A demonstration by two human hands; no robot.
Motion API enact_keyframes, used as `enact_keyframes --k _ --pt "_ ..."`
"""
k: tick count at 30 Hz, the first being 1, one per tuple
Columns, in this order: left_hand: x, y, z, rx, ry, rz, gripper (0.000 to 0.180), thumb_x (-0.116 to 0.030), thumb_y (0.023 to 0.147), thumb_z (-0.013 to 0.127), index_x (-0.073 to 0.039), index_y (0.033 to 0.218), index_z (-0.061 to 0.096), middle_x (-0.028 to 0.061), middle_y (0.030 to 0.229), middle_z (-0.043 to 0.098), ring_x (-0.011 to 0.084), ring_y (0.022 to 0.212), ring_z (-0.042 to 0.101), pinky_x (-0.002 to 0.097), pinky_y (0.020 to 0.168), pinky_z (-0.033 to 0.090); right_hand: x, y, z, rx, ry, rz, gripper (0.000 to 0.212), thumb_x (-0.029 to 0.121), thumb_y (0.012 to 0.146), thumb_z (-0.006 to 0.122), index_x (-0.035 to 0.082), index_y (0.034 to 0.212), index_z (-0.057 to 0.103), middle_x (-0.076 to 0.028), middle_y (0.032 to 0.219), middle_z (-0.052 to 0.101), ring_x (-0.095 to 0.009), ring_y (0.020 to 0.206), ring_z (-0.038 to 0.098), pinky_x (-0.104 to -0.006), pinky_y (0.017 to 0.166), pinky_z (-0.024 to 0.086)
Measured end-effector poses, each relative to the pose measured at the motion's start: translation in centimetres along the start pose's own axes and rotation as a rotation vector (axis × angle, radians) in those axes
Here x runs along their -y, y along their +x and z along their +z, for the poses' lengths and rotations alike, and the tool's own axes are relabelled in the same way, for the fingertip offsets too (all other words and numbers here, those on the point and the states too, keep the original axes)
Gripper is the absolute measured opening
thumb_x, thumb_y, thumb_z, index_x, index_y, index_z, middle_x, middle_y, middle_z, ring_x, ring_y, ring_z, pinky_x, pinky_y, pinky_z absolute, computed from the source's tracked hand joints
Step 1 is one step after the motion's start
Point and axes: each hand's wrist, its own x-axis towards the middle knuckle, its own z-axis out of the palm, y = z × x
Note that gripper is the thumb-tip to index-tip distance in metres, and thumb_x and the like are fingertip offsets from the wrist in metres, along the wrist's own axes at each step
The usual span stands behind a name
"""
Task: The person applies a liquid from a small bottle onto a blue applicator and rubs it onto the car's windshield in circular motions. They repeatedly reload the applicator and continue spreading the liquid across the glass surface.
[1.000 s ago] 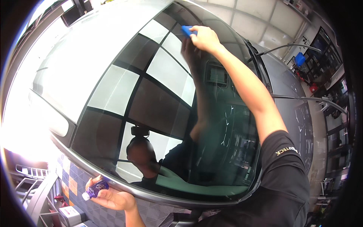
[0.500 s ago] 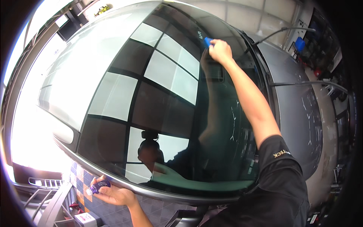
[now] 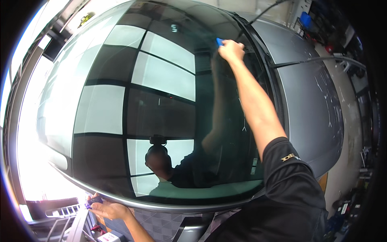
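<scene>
We are wearing a black, short-sleeved fabric shirt (image 3: 274, 215), its right sleeve (image 3: 288, 171) showing gold lettering (image 3: 288, 157) near the hem; our right forearm (image 3: 250, 90) is showing bare.

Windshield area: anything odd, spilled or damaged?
Wiper arms stand lifted, out over the grey hood, rather than lying on the windshield: not their usual resting position. No spill or crack is visible, though reflections could hide small marks.

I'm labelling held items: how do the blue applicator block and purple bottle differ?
The blue applicator block is in the right hand, the purple bottle in the left hand. The block is over the windshield; the bottle, outside the windshield's near edge. Both are held, partly covered.
</scene>
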Motion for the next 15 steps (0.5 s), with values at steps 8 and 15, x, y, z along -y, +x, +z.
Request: enact_keyframes --k 8,15 --pt "0.2 0.9 -2.8 -0.032 0.173 -0.003 0.057 -0.046 0.118 0.035 0.006 0.132 0.051 0.021 0.116 0.061 0.0275 0.105 0.065 0.0393 0.091 0.06 6.6 -15.3 -4.3 0.018 0.399 -0.814 0.032 0.018 0.08 0.079 0.017 0.112 0.081 -0.011 0.09 0.07 -0.036 0.096 0.065 -0.0464 0.084 0.054" --pt "3.2 2.6 -1.3 -0.005 0.465 0.258 0.057 -0.044 0.119 0.034 0.008 0.134 0.052 0.0235 0.122 0.06 0.0294 0.113 0.063 0.039 0.099 0.058 -18.7 0.7 -1.8 0.042 -0.021 0.355 0.036 0.027 0.093 0.073 0.02 0.128 0.077 -0.015 0.119 0.078 -0.036 0.113 0.073 -0.0485 0.097 0.059"
